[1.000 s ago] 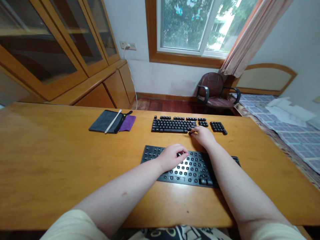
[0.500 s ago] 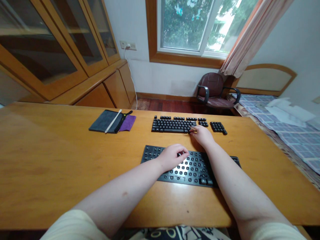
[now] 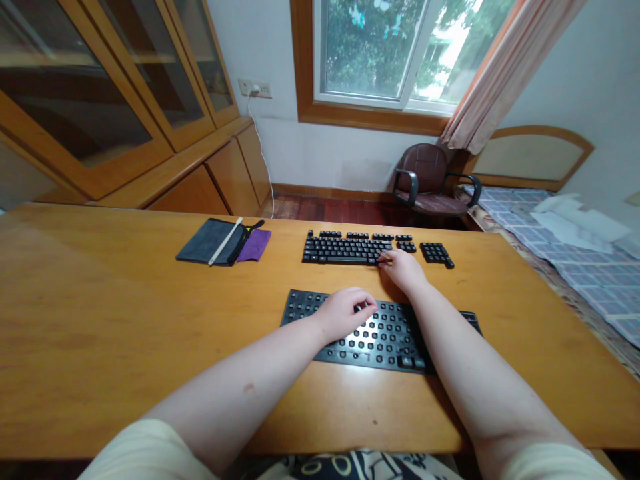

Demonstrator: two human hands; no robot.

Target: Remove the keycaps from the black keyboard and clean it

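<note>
Over the upper middle of the keyboard base [image 3: 373, 340], a black board with bare key posts, rests my left hand [image 3: 350, 310]. Its fingers are curled in with thumb and forefinger together, and whatever they may hold is hidden. Two black keycaps [image 3: 411, 362] sit on the base at its lower right. Farther back, black loose keycaps [image 3: 343, 252] lie in rows laid out like a keyboard. At the front right corner of that main block, my right hand [image 3: 400, 267] pinches a small dark keycap. Its forearm crosses above the right part of the base.
Back left on the wooden desk [image 3: 125, 320] lie a dark grey pouch [image 3: 203, 241], a white stick [image 3: 226, 241] across it and a purple cloth [image 3: 255, 245]. A number-pad group of keycaps [image 3: 436, 253] is at the right. A chair [image 3: 425, 177] stands beyond the desk.
Both hands keep almost the same pose and place. The whole view has shifted very slightly; the keycaps and keyboard base look unmoved.
</note>
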